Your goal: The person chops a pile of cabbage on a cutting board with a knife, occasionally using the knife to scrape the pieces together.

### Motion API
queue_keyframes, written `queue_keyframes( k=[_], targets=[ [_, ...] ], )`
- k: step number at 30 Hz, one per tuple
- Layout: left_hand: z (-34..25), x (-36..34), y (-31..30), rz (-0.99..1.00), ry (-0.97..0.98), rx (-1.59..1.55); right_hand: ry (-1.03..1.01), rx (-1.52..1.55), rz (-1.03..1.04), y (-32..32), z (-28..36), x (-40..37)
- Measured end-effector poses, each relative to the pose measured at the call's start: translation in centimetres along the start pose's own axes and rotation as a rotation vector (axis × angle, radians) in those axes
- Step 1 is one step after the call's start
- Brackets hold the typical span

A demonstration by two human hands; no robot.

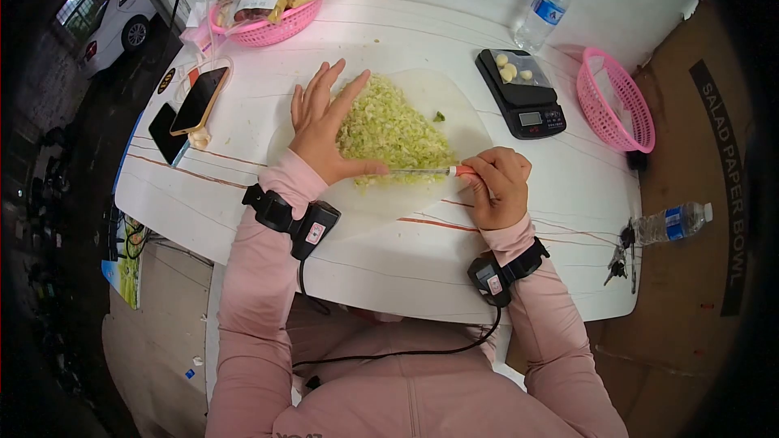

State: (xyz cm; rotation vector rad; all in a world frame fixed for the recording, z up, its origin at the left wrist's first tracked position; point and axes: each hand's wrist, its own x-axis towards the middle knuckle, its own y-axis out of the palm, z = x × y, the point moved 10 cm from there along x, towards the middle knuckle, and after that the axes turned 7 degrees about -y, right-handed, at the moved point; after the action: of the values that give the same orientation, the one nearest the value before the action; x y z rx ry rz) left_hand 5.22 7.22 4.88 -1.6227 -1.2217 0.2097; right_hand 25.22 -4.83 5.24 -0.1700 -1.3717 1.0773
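A heap of finely chopped pale-green vegetable (389, 123), which looks like cabbage, lies on a thin whitish cutting mat (458, 105). My right hand (501, 188) is closed around the orange-red handle of a knife (423, 171). The narrow blade points left across the near edge of the heap. Spread fingers of my left hand (326, 131) curve along the heap's left side, with the thumb reaching right to the blade's tip. A small dark-green scrap (439, 117) sits beside the heap on the right.
Two phones (200, 101) lie at the left. A pink basket (280, 30) of bagged food stands at the back left. Garlic-like cloves (507, 71) rest on a black scale (519, 97); nearby are a bottle (542, 18) and another pink basket (596, 89). Keys (618, 259) lie near the right edge.
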Motion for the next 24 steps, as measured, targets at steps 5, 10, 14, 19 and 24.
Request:
queue_keyframes(
  k=[5,10,14,19,24],
  targets=[
    [0.5,-0.3,1.5,0.114,-0.066,0.125,-0.059,-0.048,0.013,0.1,0.9,0.3],
    [1.3,-0.5,2.3,0.154,-0.134,0.152,-0.069,-0.060,0.023,0.7,0.6,-0.2],
    [0.8,-0.5,1.8,0.120,-0.115,0.133,-0.003,-0.051,0.079,2.0,-0.7,-1.0],
    [0.7,-0.4,1.6,0.123,-0.097,0.123,-0.056,-0.064,0.046,0.8,0.5,-0.2],
    [1.4,-0.3,2.0,0.128,-0.127,0.098,-0.003,-0.019,0.130,2.3,-0.5,-1.0]
  ],
)
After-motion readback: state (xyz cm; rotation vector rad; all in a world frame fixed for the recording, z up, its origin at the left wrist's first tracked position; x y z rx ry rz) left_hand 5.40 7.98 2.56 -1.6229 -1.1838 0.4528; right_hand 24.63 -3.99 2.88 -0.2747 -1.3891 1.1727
